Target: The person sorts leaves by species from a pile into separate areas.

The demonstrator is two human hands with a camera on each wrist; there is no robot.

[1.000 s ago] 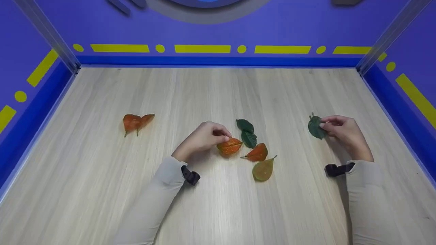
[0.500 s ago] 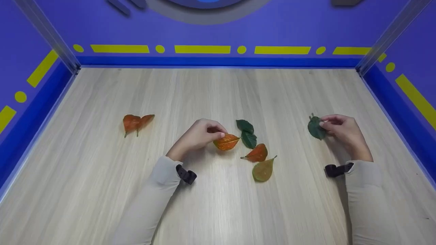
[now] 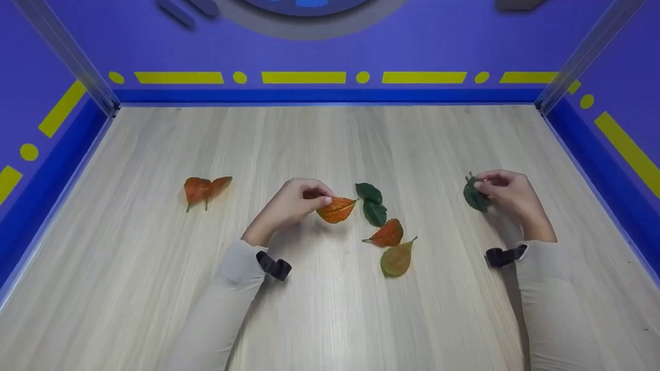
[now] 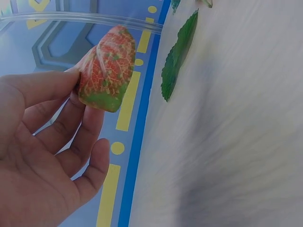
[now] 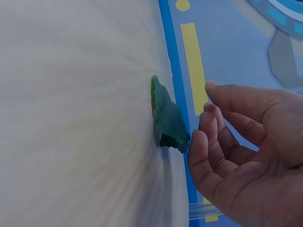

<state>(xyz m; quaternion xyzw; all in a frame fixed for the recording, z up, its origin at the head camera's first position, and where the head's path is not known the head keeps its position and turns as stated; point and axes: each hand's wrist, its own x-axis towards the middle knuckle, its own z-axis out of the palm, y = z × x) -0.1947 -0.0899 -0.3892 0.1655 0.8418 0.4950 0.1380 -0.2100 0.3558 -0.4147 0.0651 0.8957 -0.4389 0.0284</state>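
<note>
My left hand (image 3: 304, 200) pinches an orange-red leaf (image 3: 337, 210) by its edge between thumb and fingertips. In the left wrist view the leaf (image 4: 108, 71) shows red veined skin with a green lower edge and is held up off the table. At the right, my right hand (image 3: 508, 193) is over green leaves (image 3: 474, 196) with two stems, overlapping on the table. The right wrist view shows these green leaves (image 5: 168, 116) apart from the fingertips, the hand's fingers loosely bent with nothing between them.
Two overlapping green leaves (image 3: 375, 211) lie mid-table, with an orange leaf (image 3: 389, 233) and a yellow-green leaf (image 3: 397, 260) just in front. Two orange leaves (image 3: 197, 190) overlap at the left. Blue walls (image 3: 309, 56) with yellow marks bound the wooden table (image 3: 154, 288).
My left hand has lifted the orange-red leaf and moved it left, away from the middle leaves. My right hand has shifted slightly up and left, and its fingertips have come off the green leaves.
</note>
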